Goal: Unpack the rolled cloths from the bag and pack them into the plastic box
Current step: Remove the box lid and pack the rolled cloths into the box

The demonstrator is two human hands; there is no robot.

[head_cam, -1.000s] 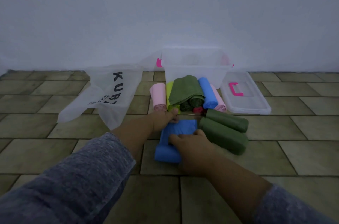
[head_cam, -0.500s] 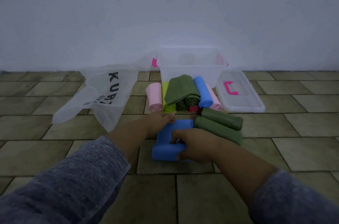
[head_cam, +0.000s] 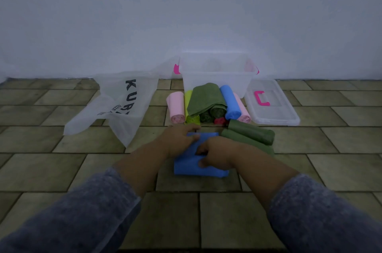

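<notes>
On the near floor (head_cam: 62, 170), a blue cloth (head_cam: 198, 168) is being pressed by both hands: the left hand (head_cam: 177, 141) is being laid flat on its far edge, fingers spread, while its near roll is being gripped by the right hand (head_cam: 217, 155). Beyond, more rolls (head_cam: 206, 103) are being kept before the box (head_cam: 217, 74), the bag (head_cam: 122, 103) at far left.

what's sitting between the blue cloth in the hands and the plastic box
A pile of rolled cloths lies on the floor right in front of the plastic box, directly between it and the blue cloth under both hands. The box's open top looks unblocked, so lifting over the pile should work.
</notes>
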